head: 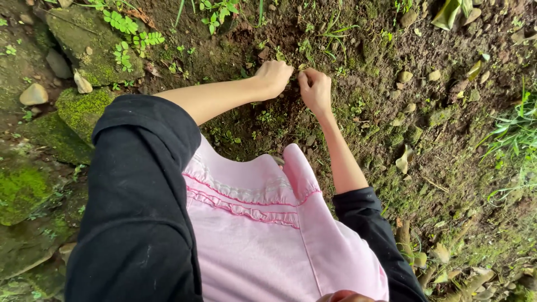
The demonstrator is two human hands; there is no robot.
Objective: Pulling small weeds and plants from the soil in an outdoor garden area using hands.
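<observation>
Both my arms reach forward over a pink frilled garment (263, 223) to a patch of dark, damp soil (358, 67). My left hand (274, 75) rests on the ground with its fingers curled into the dirt; I cannot see anything in it. Right beside it, my right hand (315, 89) pinches at a small green weed (302, 67) with thumb and fingertips together. The two hands almost touch. Tiny green sprouts (268, 116) dot the soil around them. Black sleeves are pushed up above my elbows.
Moss-covered rocks (84, 106) and pale stones (33, 94) lie on the left. Small leafy plants (131, 33) grow at the top left, grass blades (514, 134) at the right edge. Pebbles (404, 76) and dead leaves (404, 159) are scattered over the soil on the right.
</observation>
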